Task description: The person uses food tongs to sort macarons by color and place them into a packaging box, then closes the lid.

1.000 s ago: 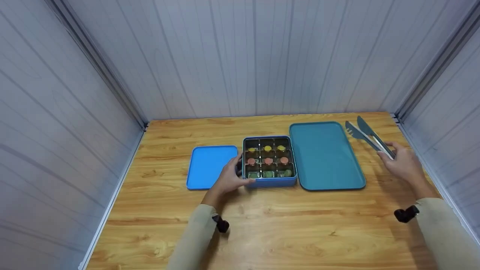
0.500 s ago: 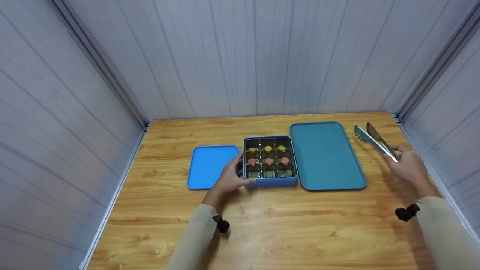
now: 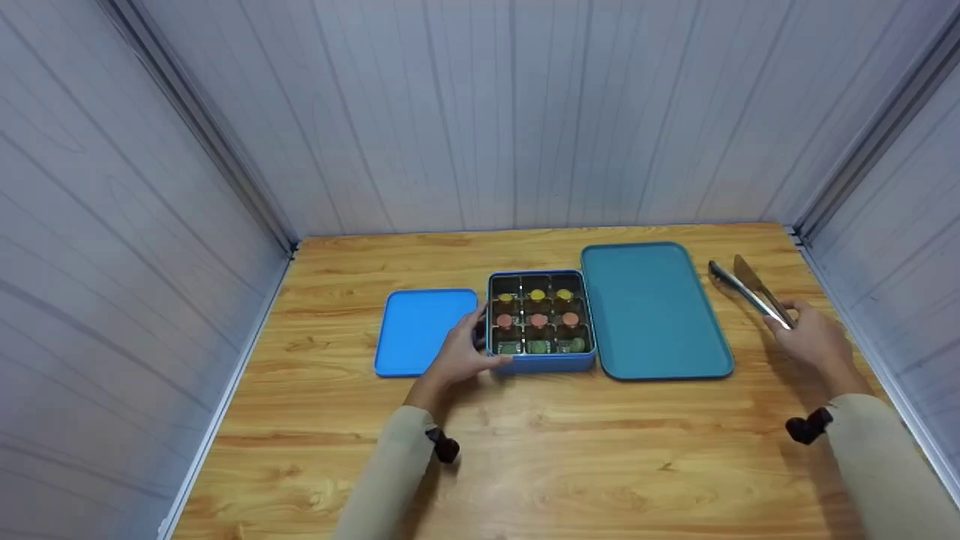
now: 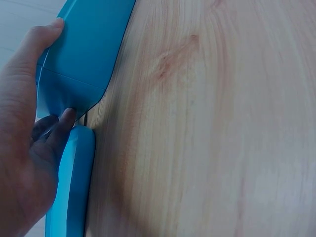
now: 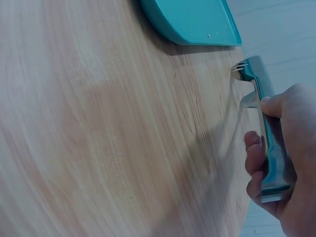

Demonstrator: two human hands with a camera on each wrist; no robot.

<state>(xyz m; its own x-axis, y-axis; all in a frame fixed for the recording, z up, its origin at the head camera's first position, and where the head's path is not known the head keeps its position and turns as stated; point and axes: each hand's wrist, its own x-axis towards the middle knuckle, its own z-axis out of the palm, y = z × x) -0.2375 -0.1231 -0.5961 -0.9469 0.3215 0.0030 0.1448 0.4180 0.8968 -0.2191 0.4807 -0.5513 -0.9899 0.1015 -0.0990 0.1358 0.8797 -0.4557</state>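
Note:
A blue lunch box [image 3: 551, 364] with a dark divided insert stands mid-table. Yellow, pink and green round pieces [image 3: 538, 321] sit in its compartments, one colour to a row. My left hand [image 3: 459, 358] holds the box by its near left corner, thumb on the front wall and fingers along the left side, as the left wrist view [image 4: 29, 123] also shows. At the far right, my right hand [image 3: 814, 341] grips a pair of metal serving tongs [image 3: 752, 294]. One tip of the tongs is forked, the other flat. Those tips point away from me, slightly spread, with nothing between them.
Against the box's right side lies a teal tray [image 3: 652, 311]. A flat blue lid [image 3: 424, 330] rests just left of the box, behind my left hand. Pale panel walls [image 3: 480, 112] enclose the wooden table [image 3: 570, 457] at the back and both sides.
The tongs have shifted right, turned over somewhat, and come lower toward the table in my right hand. My left hand and the box have stayed put.

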